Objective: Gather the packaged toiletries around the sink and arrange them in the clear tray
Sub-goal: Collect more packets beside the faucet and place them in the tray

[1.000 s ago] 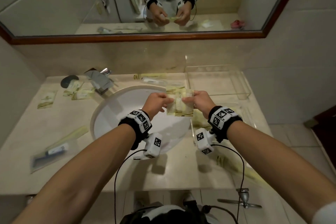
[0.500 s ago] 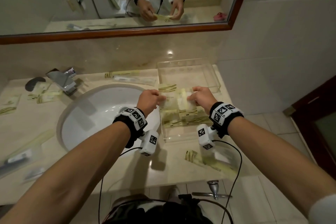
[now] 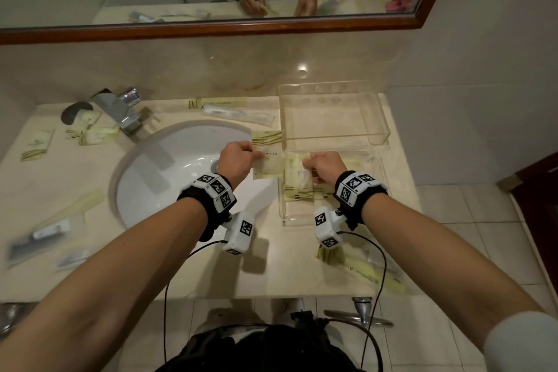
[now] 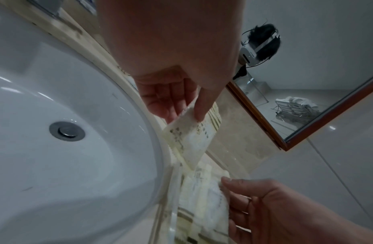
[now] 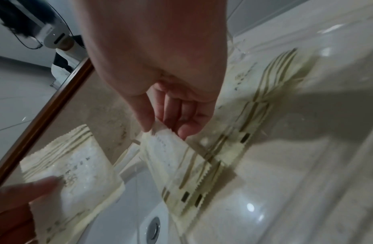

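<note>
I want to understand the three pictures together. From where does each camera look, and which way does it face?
Head: on the person's head, facing down at the sink and clear tray; both forearms show.
Left wrist: under the left hand, facing along its fingers at a packet.
Right wrist: under the right hand, facing its packet above the tray.
All views show both hands and both packets.

A beige polished stone countertop (image 3: 90, 196) is carrying a round white sink basin (image 3: 169, 178) sunk in its middle. A clear rectangular plastic tray (image 3: 383, 130) is sitting at three o'clock of the basin, a chrome tap (image 3: 120, 112) at eleven. Pale yellow striped toiletry sachets (image 3: 34, 145) are lying at ten, twelve and five o'clock, clear-wrapped packets (image 3: 39, 235) at eight.
</note>
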A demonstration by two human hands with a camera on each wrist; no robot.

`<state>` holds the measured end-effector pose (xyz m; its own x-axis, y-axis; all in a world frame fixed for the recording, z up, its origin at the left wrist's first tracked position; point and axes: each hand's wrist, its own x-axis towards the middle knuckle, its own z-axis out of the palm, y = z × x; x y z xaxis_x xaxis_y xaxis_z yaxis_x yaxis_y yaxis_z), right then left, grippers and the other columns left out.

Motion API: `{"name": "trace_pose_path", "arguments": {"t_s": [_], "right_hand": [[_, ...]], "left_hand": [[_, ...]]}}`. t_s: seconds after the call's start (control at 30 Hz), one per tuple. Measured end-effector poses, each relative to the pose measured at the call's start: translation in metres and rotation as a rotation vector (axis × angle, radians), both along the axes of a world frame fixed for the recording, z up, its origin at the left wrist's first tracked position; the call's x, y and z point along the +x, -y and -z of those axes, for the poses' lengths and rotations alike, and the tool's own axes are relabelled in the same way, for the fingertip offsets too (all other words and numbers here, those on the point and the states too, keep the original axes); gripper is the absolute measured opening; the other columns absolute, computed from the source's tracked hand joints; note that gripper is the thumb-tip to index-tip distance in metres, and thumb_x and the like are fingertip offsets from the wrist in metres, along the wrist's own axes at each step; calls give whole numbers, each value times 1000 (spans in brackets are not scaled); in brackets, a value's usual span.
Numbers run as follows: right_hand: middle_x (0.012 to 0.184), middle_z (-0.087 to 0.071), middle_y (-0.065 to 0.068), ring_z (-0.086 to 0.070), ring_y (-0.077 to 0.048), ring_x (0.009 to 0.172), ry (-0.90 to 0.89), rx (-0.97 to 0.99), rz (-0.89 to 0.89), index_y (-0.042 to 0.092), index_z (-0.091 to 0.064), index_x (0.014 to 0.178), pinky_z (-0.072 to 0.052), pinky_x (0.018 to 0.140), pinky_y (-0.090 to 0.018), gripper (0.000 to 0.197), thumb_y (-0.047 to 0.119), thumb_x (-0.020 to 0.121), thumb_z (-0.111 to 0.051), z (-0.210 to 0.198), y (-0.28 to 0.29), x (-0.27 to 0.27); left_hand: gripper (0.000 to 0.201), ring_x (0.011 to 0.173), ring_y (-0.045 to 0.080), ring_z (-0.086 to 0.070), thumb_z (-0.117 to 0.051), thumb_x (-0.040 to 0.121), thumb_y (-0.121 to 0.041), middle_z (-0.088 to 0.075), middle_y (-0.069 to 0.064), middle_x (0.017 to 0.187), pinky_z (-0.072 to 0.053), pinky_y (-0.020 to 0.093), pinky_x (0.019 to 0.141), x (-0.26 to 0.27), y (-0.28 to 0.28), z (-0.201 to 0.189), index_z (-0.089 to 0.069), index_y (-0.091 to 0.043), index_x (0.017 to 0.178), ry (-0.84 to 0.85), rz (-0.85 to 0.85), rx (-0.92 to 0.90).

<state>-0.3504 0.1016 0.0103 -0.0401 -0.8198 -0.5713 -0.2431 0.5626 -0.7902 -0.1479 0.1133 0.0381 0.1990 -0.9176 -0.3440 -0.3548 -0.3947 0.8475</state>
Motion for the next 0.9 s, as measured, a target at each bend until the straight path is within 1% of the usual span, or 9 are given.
{"name": "trace_pose_path", "arguments": {"t_s": [0.1,0.17,0.23,0.37,0.43,0.53,0.67,0.77,0.9], "right_hand": [[83,-69,-15,-66,-32,74,-32,9,-19,2,-66,84,-58,75,-45,13,8,74,-72,10,6,5],[95,-71,-14,-69,-32,88,-88,9,1,9,-64,96,-56,85,-48,24,5,73,-72,13,7,5],[102,-69,-13,-68,-31,93,-151,6,19,16,-62,105,-56,87,-47,35,1,75,-70,13,7,5],[103,-70,-14,-67,-32,95,-209,-10,-6,17,-66,108,-56,88,-46,38,-2,75,-63,11,4,7],[105,-69,-13,-66,-32,99,-229,-22,-14,15,-66,109,-55,89,-44,38,-2,76,-61,11,3,10],[113,-68,-12,-64,-30,104,-292,-55,-30,13,-65,115,-53,94,-40,38,0,80,-58,8,1,12],[124,-63,-10,-58,-27,114,-387,-98,-97,10,-61,124,-47,97,-32,39,3,86,-60,4,-2,5],[124,-63,-8,-57,-24,116,-294,-133,-99,11,-63,123,-44,99,-31,38,7,85,-65,-1,-2,-4],[110,-69,-4,-62,-19,107,-23,-139,-100,14,-69,110,-48,97,-35,27,12,83,-70,-14,-5,-10]], "left_hand": [[16,69,21,-59,-73,77,-21,-71,0,78,-48,35,72,9,-2,2,-65,-18,63,18,-20,27],[12,69,21,-60,-72,76,-22,-72,-1,78,-49,36,75,12,-4,2,-67,-19,65,15,-23,35],[14,72,22,-62,-72,76,-24,-74,0,81,-51,38,78,13,-4,2,-67,-20,63,23,-28,34],[15,73,25,-63,-71,67,-35,-74,5,82,-51,44,83,11,-5,3,-66,-23,60,36,-31,29],[15,69,24,-60,-73,69,-32,-72,8,80,-50,39,76,8,-6,1,-67,-20,62,18,-26,28],[12,69,19,-56,-71,81,-14,-68,7,81,-44,27,59,5,-6,-1,-67,-4,78,-29,-5,11],[21,65,12,-55,-70,83,-10,-64,1,75,-41,22,53,0,-4,0,-59,-11,65,-41,18,12],[22,65,11,-56,-70,83,-10,-63,0,74,-42,20,52,-7,-3,0,-58,-11,65,-55,38,21],[12,71,16,-60,-69,83,-9,-67,3,81,-45,19,53,-25,-1,1,-68,3,87,-104,90,27]]}}
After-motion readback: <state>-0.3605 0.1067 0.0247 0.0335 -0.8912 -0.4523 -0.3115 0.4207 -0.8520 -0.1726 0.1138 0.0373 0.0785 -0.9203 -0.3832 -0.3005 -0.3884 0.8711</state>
